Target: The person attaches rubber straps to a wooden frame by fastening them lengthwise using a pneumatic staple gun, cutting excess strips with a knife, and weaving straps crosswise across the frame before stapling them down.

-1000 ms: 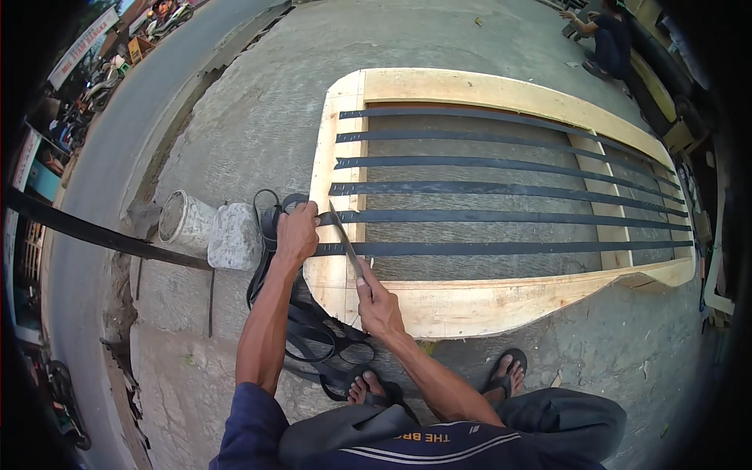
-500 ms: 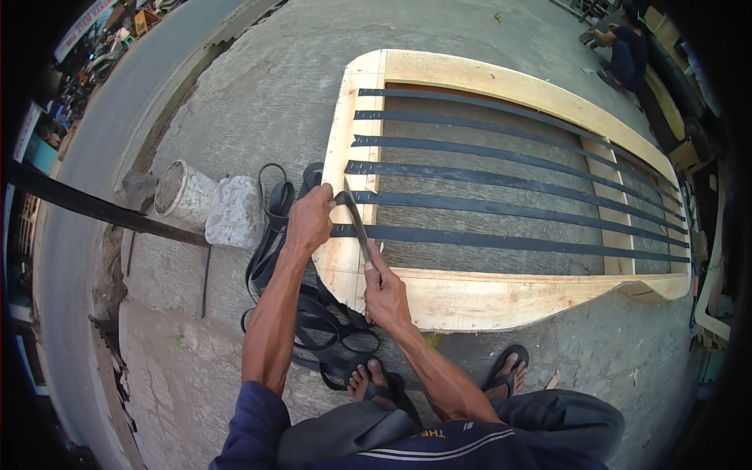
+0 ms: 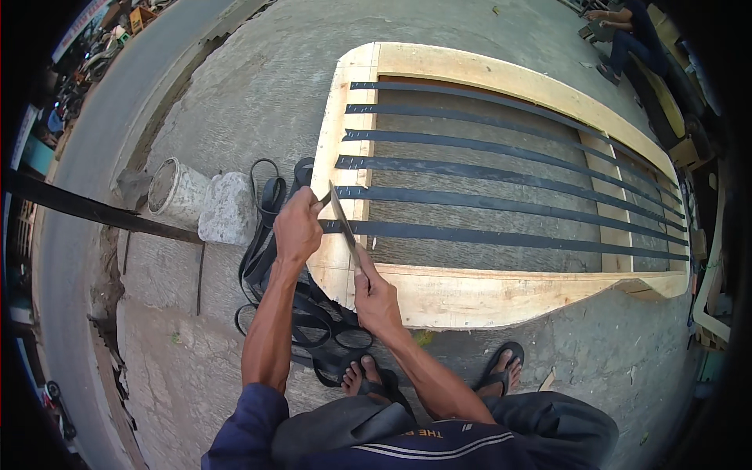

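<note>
My left hand [image 3: 298, 227] is closed on the end of a black rubber strap [image 3: 324, 201], pulled up over the left rail of a wooden frame [image 3: 439, 301]. In my right hand [image 3: 377, 304] is a knife [image 3: 345, 223], its long blade pointing up and away from me and meeting the strap beside my left fingers. Several black straps [image 3: 486, 169] run lengthwise across the frame, their near-left ends lying on the left rail with small staple-like marks. Whether the blade has cut into the strap cannot be made out.
Loose coils of black strap [image 3: 313, 321] lie on the concrete between the frame and my sandalled feet. A dirty white bucket [image 3: 176, 188] and a pale stone-like block [image 3: 227, 207] are at the left, near a dark bar [image 3: 102, 210]. Another person [image 3: 633, 35] sits at the far right.
My left hand has moved slightly left with the strap end. The knife has turned more upright and its blade now shows against the strap. The person at the far right has shifted.
</note>
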Available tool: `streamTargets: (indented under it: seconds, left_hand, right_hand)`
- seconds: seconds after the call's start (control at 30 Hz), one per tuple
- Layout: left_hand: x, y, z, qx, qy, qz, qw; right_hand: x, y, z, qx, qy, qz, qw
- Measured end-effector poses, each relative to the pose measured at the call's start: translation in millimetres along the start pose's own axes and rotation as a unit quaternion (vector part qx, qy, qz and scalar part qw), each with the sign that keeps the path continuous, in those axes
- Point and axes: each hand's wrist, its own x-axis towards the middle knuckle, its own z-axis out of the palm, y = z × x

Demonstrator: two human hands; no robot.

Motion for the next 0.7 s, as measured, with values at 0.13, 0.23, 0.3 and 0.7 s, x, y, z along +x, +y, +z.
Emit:
streamTargets:
  seconds: [0.13,0.23,0.3,0.7]
  left_hand:
    - [-4,0,-35,-0.027,0.059,-0.088,0.994]
    - [-12,-18,-39,0.025,-0.024,-0.114,0.993]
    - [-19,-35,-25,0.102,-0.041,0.028,0.994]
    - [-28,-11,-32,0.075,-0.080,-0.011,0.994]
  right_hand:
    - [5,7,-8,0.017,0.015,0.005,1.000]
    - [-19,7,-8,0.065,-0.007,0.018,0.998]
    - [-31,-7,-11,0.089,-0.041,0.066,0.993]
    - [-9,-41,-3,0.048,-0.102,0.124,0.986]
